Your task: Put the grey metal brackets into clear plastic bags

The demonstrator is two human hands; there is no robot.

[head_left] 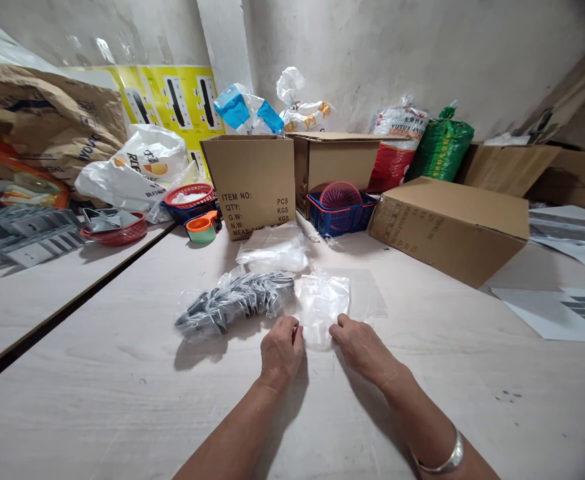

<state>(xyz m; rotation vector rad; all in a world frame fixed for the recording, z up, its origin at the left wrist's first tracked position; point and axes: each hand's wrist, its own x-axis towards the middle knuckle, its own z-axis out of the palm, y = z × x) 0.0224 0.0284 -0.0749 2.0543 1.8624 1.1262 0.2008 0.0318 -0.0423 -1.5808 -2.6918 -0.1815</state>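
A clear plastic bag (324,308) lies on the pale table (172,413) between my two hands. My left hand (281,347) is closed at the bag's lower left edge, its fingertips pinching the plastic. On the other side, my right hand (360,343) has its fingers closed on the lower right edge. Another flat transparent bag (370,293) extends beyond the right side of the first. To the left is a row of dark items wrapped in clear plastic (237,303). Behind it rests a stack of clear bags (275,248).
Cardboard boxes (252,180) stand at the back, and one box (452,223) lies to the right. A blue basket (342,215), a red basket (117,230) and tape rolls (201,228) sit further back. Printed sheets (552,313) lie at the right.
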